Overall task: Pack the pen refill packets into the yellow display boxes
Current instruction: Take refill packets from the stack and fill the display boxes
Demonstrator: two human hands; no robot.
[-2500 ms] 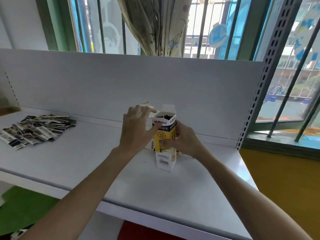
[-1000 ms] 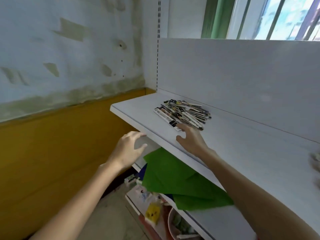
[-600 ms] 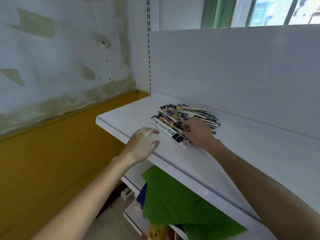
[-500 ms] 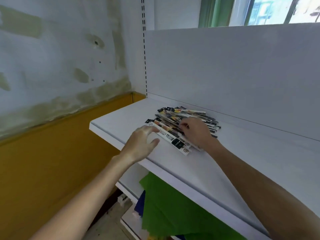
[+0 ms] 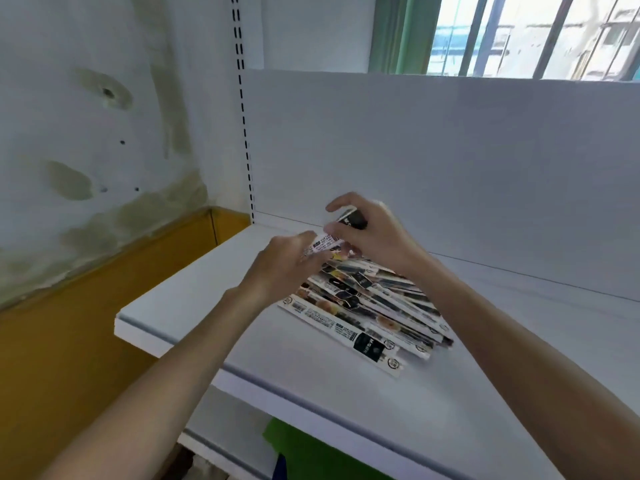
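Observation:
A fanned pile of long, thin pen refill packets [image 5: 367,306] lies on the white shelf [image 5: 311,382], printed in white, black and orange. My right hand [image 5: 374,233] holds one refill packet [image 5: 341,230] lifted above the far end of the pile. My left hand [image 5: 284,268] meets it from the left, its fingers pinching the lower end of that same packet. No yellow display box is in view.
The shelf's white back panel [image 5: 415,161] rises right behind the pile. A stained wall [image 5: 86,133] with a yellow lower band [image 5: 69,341] stands to the left. A green sheet [image 5: 311,455] lies on a lower shelf below the front edge.
The view turned left from the yellow box to the pile. Both hands reached the packets, and my right hand has lifted one packet off the pile with my left hand joining it.

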